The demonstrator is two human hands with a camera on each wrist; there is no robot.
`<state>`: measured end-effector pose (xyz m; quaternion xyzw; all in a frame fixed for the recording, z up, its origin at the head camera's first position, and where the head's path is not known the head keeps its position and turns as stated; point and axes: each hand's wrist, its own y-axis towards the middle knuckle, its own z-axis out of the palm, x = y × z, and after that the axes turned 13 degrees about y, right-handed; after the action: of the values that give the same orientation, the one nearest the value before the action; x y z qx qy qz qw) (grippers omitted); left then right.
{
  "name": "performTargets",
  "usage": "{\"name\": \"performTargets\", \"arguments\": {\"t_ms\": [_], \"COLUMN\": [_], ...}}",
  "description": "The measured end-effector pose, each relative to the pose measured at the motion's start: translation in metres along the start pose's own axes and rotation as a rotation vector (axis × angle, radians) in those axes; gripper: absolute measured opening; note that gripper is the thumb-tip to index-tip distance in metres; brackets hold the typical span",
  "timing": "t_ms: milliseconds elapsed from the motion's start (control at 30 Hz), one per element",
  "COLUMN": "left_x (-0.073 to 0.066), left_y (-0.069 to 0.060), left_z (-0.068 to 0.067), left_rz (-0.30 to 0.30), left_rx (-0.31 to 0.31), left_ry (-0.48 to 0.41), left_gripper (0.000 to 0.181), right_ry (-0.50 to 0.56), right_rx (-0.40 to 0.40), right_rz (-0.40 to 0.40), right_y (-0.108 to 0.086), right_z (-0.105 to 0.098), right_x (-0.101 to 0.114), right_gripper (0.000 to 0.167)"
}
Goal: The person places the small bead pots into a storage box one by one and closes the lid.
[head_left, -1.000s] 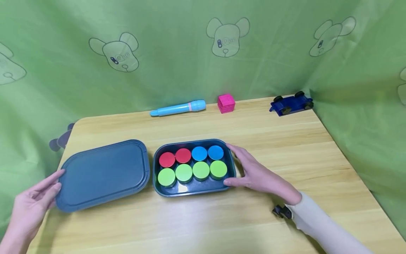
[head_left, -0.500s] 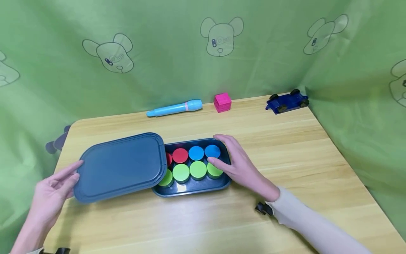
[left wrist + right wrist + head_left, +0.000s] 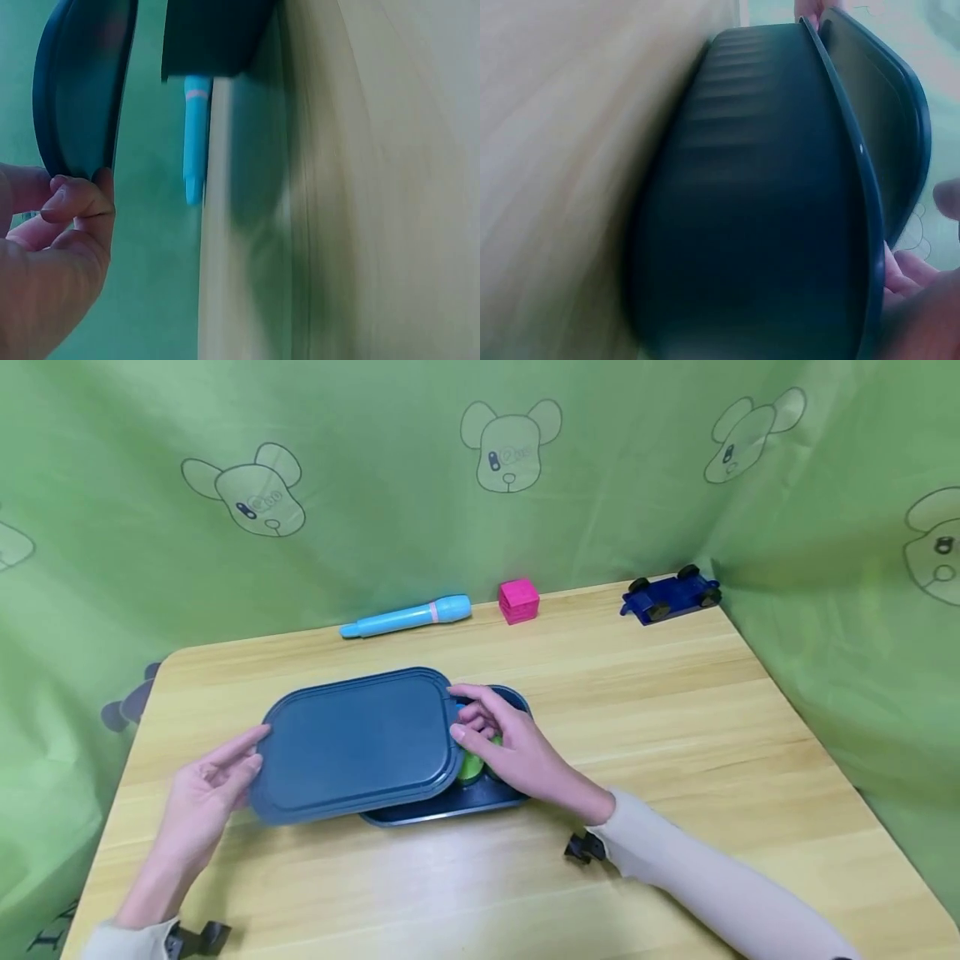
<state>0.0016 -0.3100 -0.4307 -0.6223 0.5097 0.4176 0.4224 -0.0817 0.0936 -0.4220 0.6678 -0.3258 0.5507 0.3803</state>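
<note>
A dark blue lid (image 3: pixel 360 739) hangs tilted over the left and middle of a dark blue box (image 3: pixel 450 810) on the table. My left hand (image 3: pixel 198 802) pinches the lid's left end between thumb and fingers; the left wrist view shows the same grip on the lid (image 3: pixel 82 90). Over the box's right part is my right hand (image 3: pixel 525 752), its fingertips by the lid's right edge. In the right wrist view, the thumb stands a little apart from the lid (image 3: pixel 877 112). A green round piece (image 3: pixel 470 768) shows in the gap; most of the contents are hidden.
Along the table's back edge lie a light blue toy microphone-like stick (image 3: pixel 405 618), a pink cube (image 3: pixel 519 601) and a blue toy car chassis (image 3: pixel 671 597) with black wheels. Green cloth (image 3: pixel 375 527) hangs behind the wooden table (image 3: pixel 675 735).
My left hand has carried the lid rightward from beside the box to above it, covering most of the round pieces. My right hand has left the box's right rim and moved leftward to the lid's edge.
</note>
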Motion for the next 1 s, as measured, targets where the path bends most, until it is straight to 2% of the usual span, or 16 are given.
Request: {"name": "performTargets", "arguments": {"t_ms": [200, 400, 600, 667, 733, 867, 1000], "left_x": [-0.016, -0.026, -0.033, -0.037, -0.041, -0.050, -0.054], "left_y": [0.007, 0.013, 0.016, 0.017, 0.017, 0.016, 0.016], "left_z": [0.032, 0.052, 0.072, 0.076, 0.080, 0.085, 0.088], "left_rz": [0.034, 0.110, 0.115, 0.107, 0.097, 0.094, 0.147], "left_rx": [0.041, 0.089, 0.119, 0.111, 0.092, 0.028, -0.037], "left_ry": [-0.095, -0.130, -0.192, -0.171, -0.117, -0.026, -0.064], "left_gripper": [0.040, 0.039, 0.055, 0.054, 0.046, 0.025, 0.015], "right_ry": [-0.001, 0.020, 0.060, 0.082, 0.096, 0.112, 0.127], "right_rx": [-0.088, -0.147, -0.185, -0.211, -0.252, -0.347, -0.410], "right_rz": [-0.032, -0.051, -0.065, -0.070, -0.074, -0.109, -0.171], "right_y": [-0.006, -0.013, -0.021, -0.023, -0.025, -0.030, -0.032], "right_z": [-0.016, -0.037, -0.055, -0.061, -0.066, -0.071, -0.075], "right_x": [-0.003, -0.007, -0.010, -0.008, -0.006, -0.002, 0.001], "right_gripper": [0.041, 0.036, 0.040, 0.044, 0.044, 0.030, 0.013]}}
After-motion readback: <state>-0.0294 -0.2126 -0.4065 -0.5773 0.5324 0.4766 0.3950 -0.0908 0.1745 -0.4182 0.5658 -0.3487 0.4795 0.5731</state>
